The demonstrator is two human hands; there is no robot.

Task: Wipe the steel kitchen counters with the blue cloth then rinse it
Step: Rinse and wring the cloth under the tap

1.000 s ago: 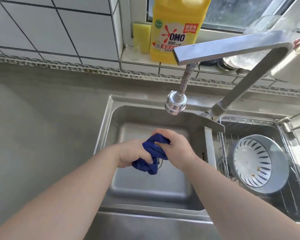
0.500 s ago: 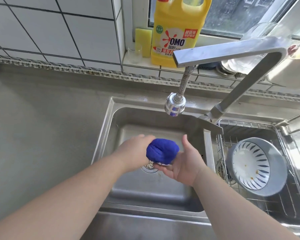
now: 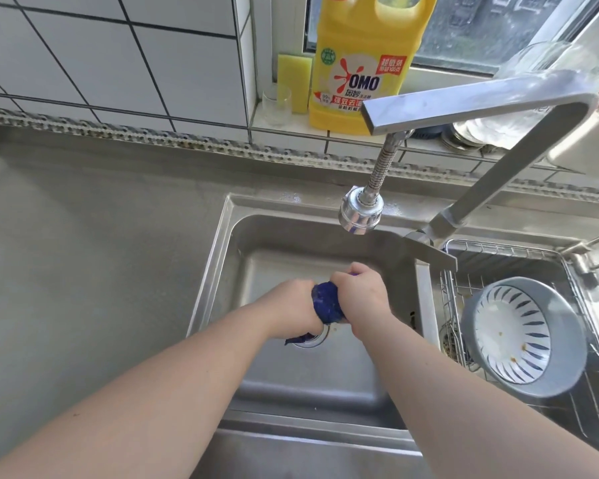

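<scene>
The cloth is held over the left sink, just above the drain, so that water squeezed out can fall straight down the hole. It is bunched into a tight blue roll between two hands. The left hand is curled round one end and the right hand is curled round the other end. The hands are set close together and turned against each other, which looks like wringing. A small blue tail is seen hanging under the left hand. No water is seen coming from the tap, which is hung above and a little behind the hands. The rinse seems almost done, and the wiping part seems finished. The tabletop to the left is bare steel.

Now the things are counted. One cloth is seen. Two hands are seen. Two sinks are seen, side by side. One wire rack is set in the right sink, so wet dishes can drip. One bowl is leaned in that rack. One yellow bottle is kept on the window ledge, with one sponge and one glass beside it, close by for washing up
</scene>
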